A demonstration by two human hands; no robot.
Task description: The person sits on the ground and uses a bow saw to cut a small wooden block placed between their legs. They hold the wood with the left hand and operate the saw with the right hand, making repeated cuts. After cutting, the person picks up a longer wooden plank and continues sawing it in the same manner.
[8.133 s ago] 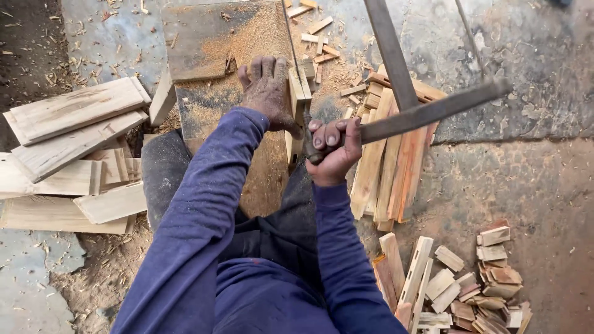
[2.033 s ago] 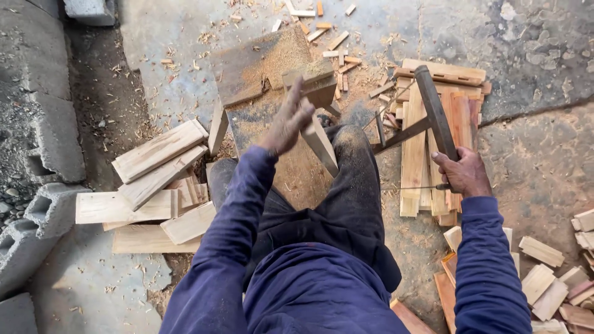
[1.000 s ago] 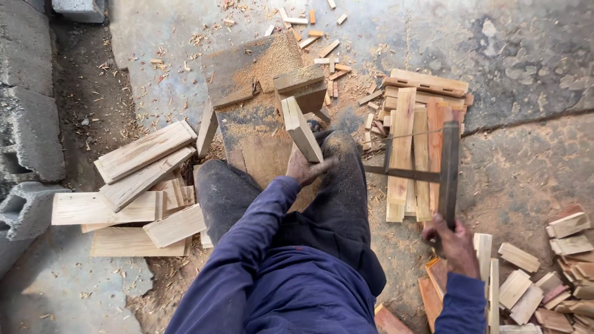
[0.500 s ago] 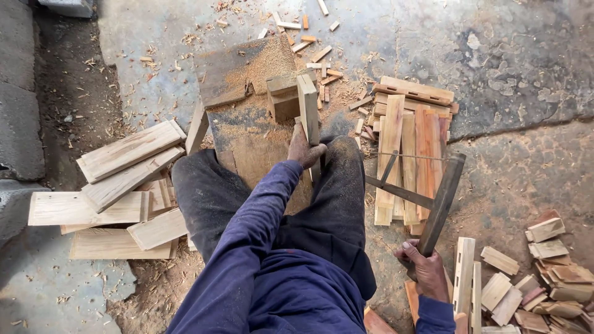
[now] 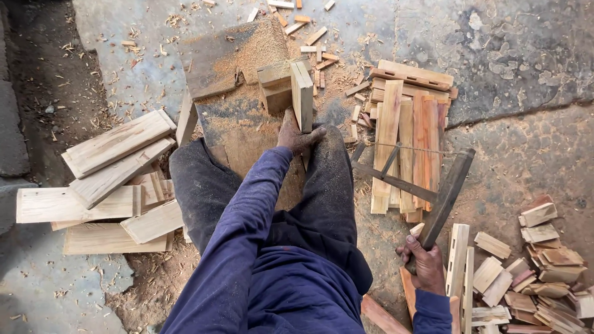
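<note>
A short pale wooden plank (image 5: 302,96) is held on edge by the left hand (image 5: 296,133), whose fingers are clamped around its near end. The plank stands on a sawdust-covered work board (image 5: 232,124) that lies flat on the concrete floor (image 5: 513,49), and it is set just beside a small wood block (image 5: 274,88) near the board's right edge. The board runs from the far middle of the floor back between the person's knees.

A frame saw (image 5: 427,185) is gripped at the lower end of its upright by the right hand (image 5: 426,265), fingers closed tightly on the handle. The saw is held low over the floor to the right of the board, well apart from the plank, its frame tilted up and away above a row of long reddish and pale slats (image 5: 405,136) laid side by side.

A loose heap of short cut offcuts (image 5: 538,266) is seen at the right edge of the floor, near the right hand. A stack of wide pale planks (image 5: 111,179) is piled at the left edge, beside the person's left knee. Chips and sawdust are scattered around the far end of the board.
</note>
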